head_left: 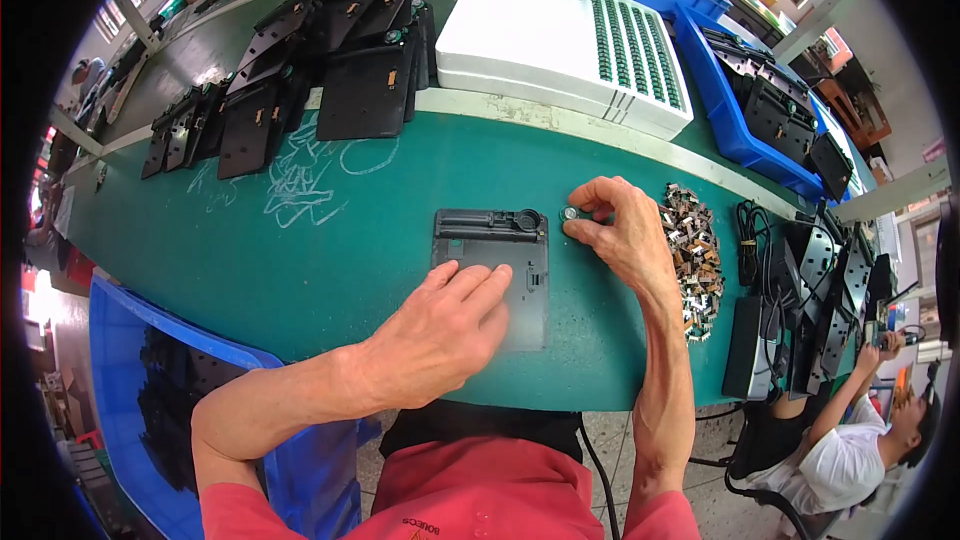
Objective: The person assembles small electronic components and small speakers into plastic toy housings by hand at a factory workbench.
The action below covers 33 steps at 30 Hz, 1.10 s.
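Observation:
A black plastic panel [527, 315] lies flat on the green tabletop in front of me. Its far end has a long raised ridge with a round socket at the right. My left hand [440, 330] rests on the panel's left side with fingers stretched out, holding nothing. To the right of the panel, just above the table, my right hand [632, 240] pinches a small round silver-and-green component [570, 213] between thumb and fingertips. Beside that hand lies a heap of small metal and brown parts [697, 265].
Black panels [362, 90] stand stacked at the back left. A white foam block [520, 25] holds rows of small green parts [635, 50]. Blue bins with black panels stand at the left [215, 335] and back right [715, 105]. Cables [752, 230] and a person [845, 460] are at right.

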Motion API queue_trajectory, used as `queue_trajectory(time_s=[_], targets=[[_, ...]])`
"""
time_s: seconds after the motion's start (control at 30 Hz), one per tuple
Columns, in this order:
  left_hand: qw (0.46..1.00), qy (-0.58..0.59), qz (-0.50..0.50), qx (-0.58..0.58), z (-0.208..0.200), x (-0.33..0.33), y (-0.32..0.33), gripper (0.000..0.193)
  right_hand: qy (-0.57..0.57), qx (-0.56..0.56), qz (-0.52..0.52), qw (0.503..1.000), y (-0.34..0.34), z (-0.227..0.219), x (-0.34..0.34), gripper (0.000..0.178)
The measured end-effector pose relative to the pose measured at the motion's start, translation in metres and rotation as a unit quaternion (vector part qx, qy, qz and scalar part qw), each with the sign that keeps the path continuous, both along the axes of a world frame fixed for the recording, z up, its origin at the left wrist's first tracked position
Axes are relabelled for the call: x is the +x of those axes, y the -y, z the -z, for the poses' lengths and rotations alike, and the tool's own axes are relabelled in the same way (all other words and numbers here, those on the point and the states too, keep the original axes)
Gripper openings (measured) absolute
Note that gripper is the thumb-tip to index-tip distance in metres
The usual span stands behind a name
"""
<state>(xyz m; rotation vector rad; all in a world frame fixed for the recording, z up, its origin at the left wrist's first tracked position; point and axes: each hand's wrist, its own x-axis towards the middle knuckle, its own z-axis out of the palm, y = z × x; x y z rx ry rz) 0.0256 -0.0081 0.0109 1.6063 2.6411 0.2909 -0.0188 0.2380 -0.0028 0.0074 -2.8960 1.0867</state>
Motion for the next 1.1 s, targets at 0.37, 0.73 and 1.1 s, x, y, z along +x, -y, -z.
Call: queue_trajectory(time_s=[0.37, 0.73, 1.1], targets=[[1.000, -0.010, 0.003, 0.001, 0.000, 0.000, -0.001, 0.034, -0.023, 0.027, -0.032, 0.999, -0.002, 0.002, 0.001, 0.021], [1.000, -0.016, 0.004, -0.018, -0.002, 0.001, 0.000, 0.035, 0.010, 0.017, 0.002, 1.000, 0.002, -0.004, 0.000, 0.017], [0.999, -0.024, 0.014, -0.029, -0.005, 0.000, 0.000, 0.036, 0.008, 0.056, -0.064, 0.996, -0.007, -0.008, 0.002, 0.030]])
